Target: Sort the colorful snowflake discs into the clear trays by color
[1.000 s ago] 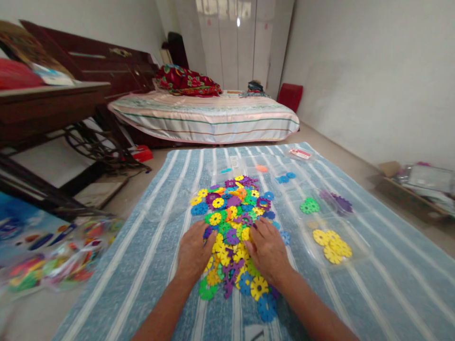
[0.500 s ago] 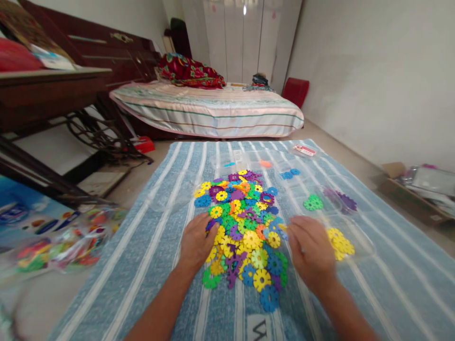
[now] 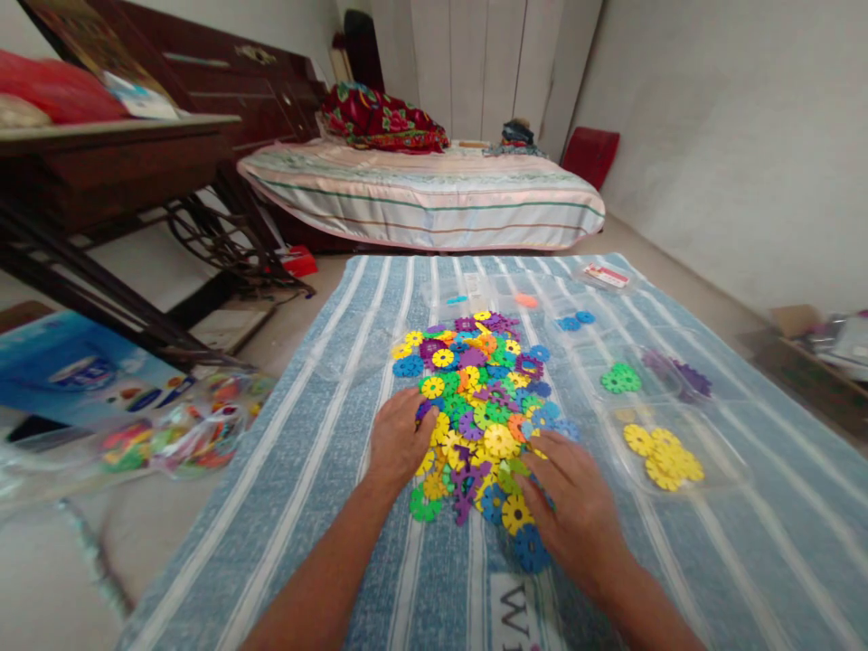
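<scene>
A heap of colourful notched plastic discs (image 3: 500, 441), the snowflake building kind, lies on a striped blue cloth (image 3: 325, 398). At the heap's left edge my left hand (image 3: 401, 440) is closed, with a dark purple disc (image 3: 424, 411) between thumb and fingers. My right hand (image 3: 576, 499) reaches over the heap's right side, its thumb and fingers apart around a light green disc (image 3: 512, 472). It seems to touch that disc, without a clear grip. A blue disc (image 3: 531, 549) lies just below the right thumb.
Clear plastic trays on the right hold yellow discs (image 3: 665, 457), green discs (image 3: 620, 378) and purple discs (image 3: 692, 378). Farther back are blue discs (image 3: 576, 321), an orange disc (image 3: 525, 300) and a labelled box (image 3: 606, 276). A bed (image 3: 434, 212) stands beyond.
My right hand has moved left and nearer to me, from the heap's right edge onto the discs, and its fingers have spread. The left hand stays at the heap's left edge. The view has shifted slightly.
</scene>
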`<state>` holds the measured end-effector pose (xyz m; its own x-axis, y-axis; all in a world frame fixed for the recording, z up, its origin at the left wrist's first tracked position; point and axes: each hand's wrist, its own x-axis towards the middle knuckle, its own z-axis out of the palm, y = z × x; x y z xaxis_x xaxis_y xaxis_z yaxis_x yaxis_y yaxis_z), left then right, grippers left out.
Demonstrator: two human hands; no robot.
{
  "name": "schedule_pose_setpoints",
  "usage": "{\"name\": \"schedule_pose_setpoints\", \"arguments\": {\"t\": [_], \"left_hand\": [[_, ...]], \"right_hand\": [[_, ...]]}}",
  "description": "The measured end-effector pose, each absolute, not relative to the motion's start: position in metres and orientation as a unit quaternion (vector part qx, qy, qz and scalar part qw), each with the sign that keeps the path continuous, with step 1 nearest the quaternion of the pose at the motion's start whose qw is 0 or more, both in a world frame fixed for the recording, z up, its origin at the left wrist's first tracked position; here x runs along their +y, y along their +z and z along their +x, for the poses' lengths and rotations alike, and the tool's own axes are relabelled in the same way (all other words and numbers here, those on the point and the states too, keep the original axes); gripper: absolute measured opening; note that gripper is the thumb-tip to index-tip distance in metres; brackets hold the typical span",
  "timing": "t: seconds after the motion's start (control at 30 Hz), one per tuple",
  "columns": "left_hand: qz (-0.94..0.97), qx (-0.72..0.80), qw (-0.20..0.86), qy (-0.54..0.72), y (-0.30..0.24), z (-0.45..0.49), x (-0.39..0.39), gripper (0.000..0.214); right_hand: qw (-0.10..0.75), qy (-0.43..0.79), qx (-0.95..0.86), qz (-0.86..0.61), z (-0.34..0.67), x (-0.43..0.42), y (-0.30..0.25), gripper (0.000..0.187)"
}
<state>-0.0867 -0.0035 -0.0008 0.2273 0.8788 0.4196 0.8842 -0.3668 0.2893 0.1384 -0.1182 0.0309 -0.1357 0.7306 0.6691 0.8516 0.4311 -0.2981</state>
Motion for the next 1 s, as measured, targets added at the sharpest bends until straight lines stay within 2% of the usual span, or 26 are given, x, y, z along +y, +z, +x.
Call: {"name": "schedule_pose_setpoints", "arguments": {"t": [0.23,0.5,0.6,0.7,0.77,0.83,0.93,1.0], "left_hand": [[-0.783,-0.561,0.010,-0.268,-0.002,-0.087,-0.004,0.032],[-0.792,-0.543,0.021,-0.278,-0.001,-0.092,0.004,0.034],[-0.793,-0.542,0.023,-0.276,-0.003,-0.094,0.006,0.035],[-0.790,-0.543,0.027,-0.282,-0.004,-0.094,0.007,0.036],[-0.788,-0.544,0.026,-0.286,-0.004,-0.094,0.007,0.036],[-0.790,-0.545,0.023,-0.281,-0.003,-0.093,0.007,0.036],[-0.793,-0.546,0.017,-0.268,-0.001,-0.092,0.005,0.038],[-0.792,-0.550,0.012,-0.266,-0.001,-0.092,0.004,0.037]], "right_hand": [[0.292,-0.005,-0.790,-0.539,0.104,-0.105,0.022,0.016],[0.372,-0.004,-0.791,-0.485,0.121,-0.107,0.025,0.005],[0.398,-0.050,-0.757,-0.515,0.154,-0.103,0.035,0.005],[0.400,-0.156,-0.679,-0.596,0.216,-0.093,0.053,0.010],[0.372,-0.241,-0.604,-0.662,0.263,-0.086,0.066,0.021],[0.300,-0.301,-0.519,-0.742,0.304,-0.080,0.077,0.033],[0.218,-0.305,-0.476,-0.796,0.330,-0.074,0.082,0.040],[0.233,-0.286,-0.506,-0.780,0.319,-0.074,0.078,0.038]]}}
